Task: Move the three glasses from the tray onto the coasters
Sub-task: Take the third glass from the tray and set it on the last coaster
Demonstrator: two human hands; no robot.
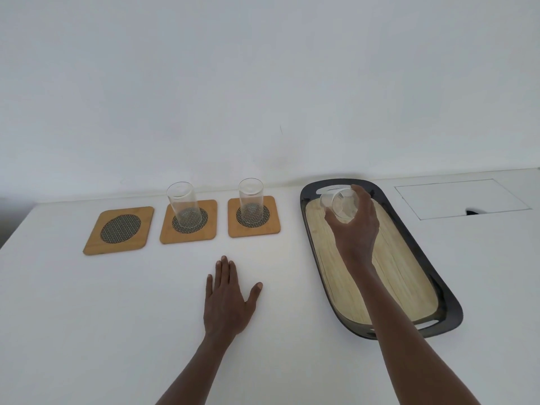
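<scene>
Three wooden coasters with dark mesh centres lie in a row on the white table. The left coaster (119, 230) is bare. A clear glass (183, 204) stands on the middle coaster (189, 221), and another glass (251, 200) stands on the right coaster (253, 216). My right hand (355, 226) grips the third glass (339, 204) above the far end of the oval tray (409, 252), which has a dark rim and a bamboo floor. The held glass is tilted, its mouth toward the left. My left hand (229, 299) rests flat on the table, fingers spread, in front of the coasters.
A rectangular flush panel (461, 198) with a small dark notch sits in the tabletop to the right of the tray. A plain white wall rises right behind the table. The table's left edge runs near the bare coaster.
</scene>
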